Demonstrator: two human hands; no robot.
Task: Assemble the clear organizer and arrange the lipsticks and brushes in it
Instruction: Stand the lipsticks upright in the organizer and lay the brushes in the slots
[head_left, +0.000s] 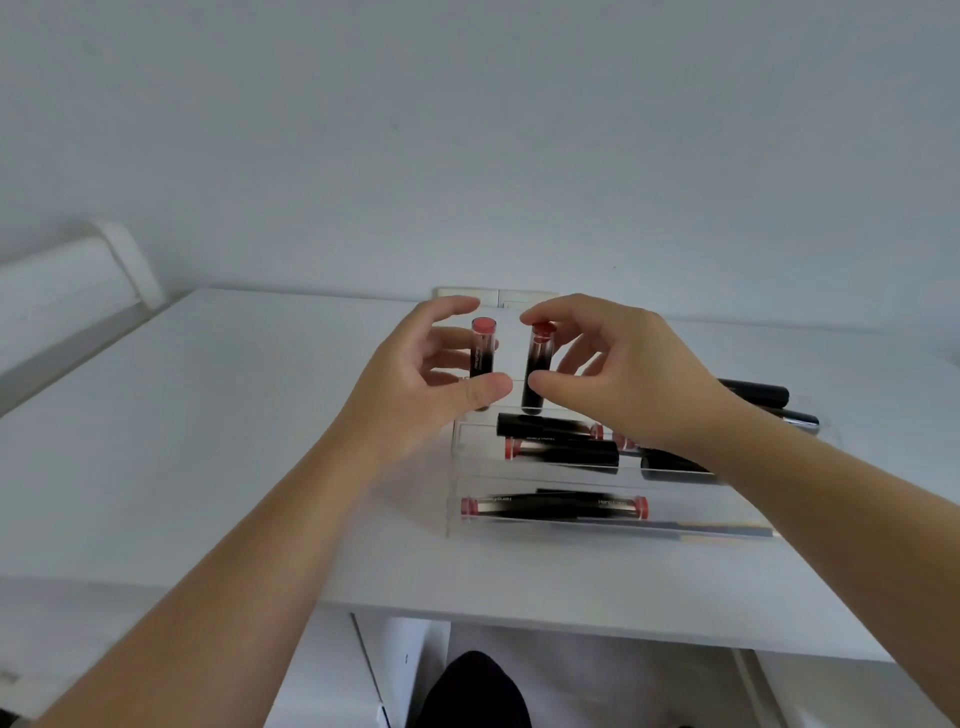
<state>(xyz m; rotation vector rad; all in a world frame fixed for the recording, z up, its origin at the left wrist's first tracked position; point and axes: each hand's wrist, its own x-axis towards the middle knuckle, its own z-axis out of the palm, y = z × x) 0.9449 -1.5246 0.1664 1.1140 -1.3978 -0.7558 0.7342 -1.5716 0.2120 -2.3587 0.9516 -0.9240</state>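
A clear organizer (613, 525) sits on the white surface (234, 415), stepped in tiers that rise toward the wall. Two lipsticks stand upright at its back left. The left hand (415, 384) curves around the pink-capped lipstick (482, 358): its thumb lies across the tube's base in front, the other fingers (457, 338) spread loosely behind it. Whether the hand truly grips the tube or only cups it cannot be told. The right hand (623, 374) is at the red-capped lipstick (537, 369), index fingertip on the cap and thumb tip at the lower part of the tube, a light pinch from top and side; the remaining fingers are relaxed and apart.

In the middle tier, two lipsticks (558, 441) lie flat on their sides, one just behind the other, with more dark tubes partly hidden under the right forearm. In the front tier, two lipsticks (553, 506) lie end to end, red caps pointing outward. Behind the right wrist, two dark tubes (763, 397) lie at the organizer's far right; whether they are brushes or lipsticks cannot be told.
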